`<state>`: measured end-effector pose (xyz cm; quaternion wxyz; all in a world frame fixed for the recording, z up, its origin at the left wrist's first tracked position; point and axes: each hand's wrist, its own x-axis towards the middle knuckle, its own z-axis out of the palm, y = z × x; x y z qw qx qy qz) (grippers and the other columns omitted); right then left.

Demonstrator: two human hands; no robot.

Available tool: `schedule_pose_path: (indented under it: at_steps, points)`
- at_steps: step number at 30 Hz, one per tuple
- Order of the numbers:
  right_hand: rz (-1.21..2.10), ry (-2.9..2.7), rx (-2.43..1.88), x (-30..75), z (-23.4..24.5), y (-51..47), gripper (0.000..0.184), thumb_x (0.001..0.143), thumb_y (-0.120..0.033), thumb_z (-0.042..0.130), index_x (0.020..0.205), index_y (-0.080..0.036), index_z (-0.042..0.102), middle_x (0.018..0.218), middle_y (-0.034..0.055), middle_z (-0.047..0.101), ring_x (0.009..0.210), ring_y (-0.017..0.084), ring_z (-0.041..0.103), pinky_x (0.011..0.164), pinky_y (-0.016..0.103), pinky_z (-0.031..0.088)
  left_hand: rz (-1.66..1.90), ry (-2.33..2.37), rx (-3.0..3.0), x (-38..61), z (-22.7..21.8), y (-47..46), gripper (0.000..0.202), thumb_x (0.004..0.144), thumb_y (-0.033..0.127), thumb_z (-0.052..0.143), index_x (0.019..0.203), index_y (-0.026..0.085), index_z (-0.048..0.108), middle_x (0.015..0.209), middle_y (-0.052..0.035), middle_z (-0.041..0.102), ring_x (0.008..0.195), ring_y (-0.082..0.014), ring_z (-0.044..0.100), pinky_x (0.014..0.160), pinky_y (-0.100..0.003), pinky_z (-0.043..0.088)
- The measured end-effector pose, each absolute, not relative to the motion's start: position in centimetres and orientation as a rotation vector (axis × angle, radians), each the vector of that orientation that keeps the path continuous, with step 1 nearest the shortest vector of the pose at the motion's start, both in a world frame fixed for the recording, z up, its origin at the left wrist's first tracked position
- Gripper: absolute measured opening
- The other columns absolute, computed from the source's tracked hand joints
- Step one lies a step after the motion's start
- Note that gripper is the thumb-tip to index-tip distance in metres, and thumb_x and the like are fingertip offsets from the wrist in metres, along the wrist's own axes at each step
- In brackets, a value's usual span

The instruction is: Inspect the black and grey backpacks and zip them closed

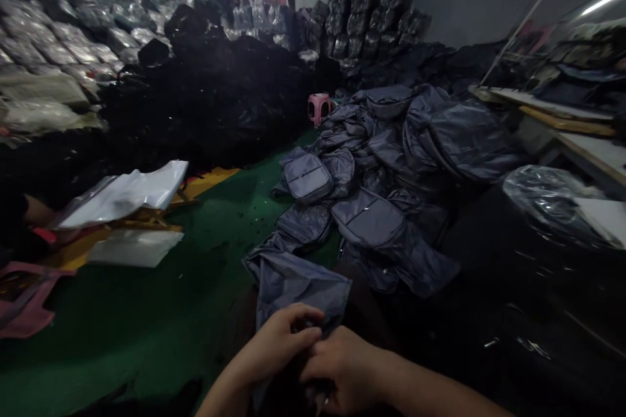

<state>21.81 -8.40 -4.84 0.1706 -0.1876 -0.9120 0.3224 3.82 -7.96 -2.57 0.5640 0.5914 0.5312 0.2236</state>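
My left hand (281,342) and my right hand (345,365) are close together at the bottom middle. Curled fingers of my left hand close on the near edge of a blue-grey fabric bag piece (303,283), which spreads out in front of me. My right hand is closed, knuckles up, beside the left thumb. A small pale tip shows below its fingers; what it belongs to is hidden. Just beyond lie a blue-grey bag (369,218) with a zipped front and another zipped bag (308,177), both part of a heap.
A larger heap of blue-grey bags (445,130) stretches back on the right. Dark piled goods (220,91) rise behind. Left are plastic sheets (130,192) on a low stand and a pink stool (29,300); another pink stool (319,107) stands farther off. Clear plastic (548,192) lies right.
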Motion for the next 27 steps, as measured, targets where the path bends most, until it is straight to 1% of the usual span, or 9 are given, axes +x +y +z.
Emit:
schedule_pose_path:
  at_steps: [5, 8, 12, 15, 17, 19, 21, 24, 27]
  points:
    - [1.045, -2.314, -0.627, 22.9, -2.8, -6.2, 0.021, 0.075, -0.021, 0.056, 0.095, -0.023, 0.066, 0.093, 0.0005, 0.069, 0.085, 0.014, 0.064, 0.077, 0.022, 0.046, 0.451, 1.226, 1.414, 3.2, -4.4, -9.1, 0.033, 0.069, 0.018, 0.055, 0.1, 0.02, 0.068, 0.098, -0.003, 0.069, 0.091, -0.0206, 0.061, 0.08, -0.026, 0.044]
    - [1.049, -2.241, -0.833, 24.4, -1.7, -4.0, 0.03, 0.077, -0.024, 0.059, 0.106, -0.024, 0.065, 0.102, 0.0027, 0.067, 0.094, 0.017, 0.062, 0.083, 0.026, 0.047, 0.444, 1.326, 1.437, 2.6, -4.6, -10.2, 0.033, 0.073, 0.025, 0.056, 0.104, 0.021, 0.066, 0.104, -0.0035, 0.068, 0.095, -0.0206, 0.06, 0.082, -0.026, 0.042]
    - [1.073, -2.456, -0.922, 27.2, -2.5, -1.7, 0.059, 0.069, -0.015, 0.066, 0.125, -0.028, 0.054, 0.132, 0.0022, 0.052, 0.119, 0.021, 0.05, 0.1, 0.031, 0.039, 0.466, 1.467, 1.476, 2.3, -4.3, -10.7, 0.036, 0.077, 0.037, 0.056, 0.107, 0.02, 0.063, 0.103, -0.0047, 0.067, 0.09, -0.02, 0.06, 0.08, -0.027, 0.043]
    - [0.975, -2.535, -1.006, 28.3, -4.5, -0.9, 0.059, 0.07, -0.006, 0.057, 0.122, -0.032, 0.056, 0.139, -0.0025, 0.045, 0.119, 0.02, 0.05, 0.101, 0.031, 0.037, 0.508, 1.491, 1.48, 2.8, -3.9, -10.6, 0.036, 0.08, 0.039, 0.053, 0.108, 0.019, 0.062, 0.1, -0.0059, 0.066, 0.086, -0.0194, 0.06, 0.077, -0.028, 0.045]
    - [0.94, -2.489, -1.043, 28.0, -5.6, -0.8, 0.044, 0.075, -0.007, 0.053, 0.111, -0.029, 0.064, 0.133, -0.0019, 0.052, 0.114, 0.018, 0.054, 0.098, 0.03, 0.039, 0.555, 1.473, 1.519, 3.5, -3.5, -10.6, 0.036, 0.08, 0.038, 0.053, 0.109, 0.019, 0.061, 0.104, -0.0076, 0.063, 0.092, -0.0206, 0.058, 0.081, -0.03, 0.045]
    - [0.988, -2.413, -1.021, 27.1, -5.9, -0.8, 0.03, 0.08, -0.011, 0.051, 0.1, -0.026, 0.068, 0.117, 0.0002, 0.063, 0.105, 0.017, 0.059, 0.092, 0.028, 0.043, 0.615, 1.435, 1.594, 4.3, -3.2, -10.7, 0.043, 0.077, 0.037, 0.058, 0.117, 0.021, 0.056, 0.116, -0.0091, 0.058, 0.105, -0.023, 0.053, 0.091, -0.033, 0.041]
    - [1.076, -2.346, -0.971, 25.9, -5.3, -1.0, 0.025, 0.083, -0.013, 0.05, 0.096, -0.024, 0.068, 0.1, 0.0002, 0.069, 0.095, 0.016, 0.062, 0.085, 0.026, 0.045, 0.666, 1.399, 1.67, 4.7, -2.8, -10.9, 0.052, 0.074, 0.033, 0.062, 0.124, 0.025, 0.05, 0.126, -0.0086, 0.051, 0.116, -0.0241, 0.046, 0.099, -0.035, 0.036]
    - [1.165, -2.27, -0.953, 24.2, -3.8, -1.2, 0.014, 0.084, -0.023, 0.054, 0.086, -0.021, 0.067, 0.083, -0.0005, 0.068, 0.078, 0.015, 0.062, 0.072, 0.024, 0.044, 0.712, 1.436, 1.648, 4.6, -2.2, -11.0, 0.042, 0.078, 0.025, 0.056, 0.119, 0.025, 0.052, 0.12, -0.0075, 0.054, 0.109, -0.0224, 0.051, 0.095, -0.034, 0.038]
    - [1.244, -2.205, -1.004, 23.1, -3.4, -1.3, 0.025, 0.083, -0.04, 0.057, 0.071, -0.018, 0.063, 0.064, -0.003, 0.058, 0.062, 0.012, 0.052, 0.058, 0.022, 0.038, 0.75, 1.464, 1.455, 3.4, -1.8, -10.7, 0.028, 0.082, 0.027, 0.051, 0.108, 0.021, 0.058, 0.105, -0.0066, 0.062, 0.097, -0.021, 0.057, 0.086, -0.031, 0.042]
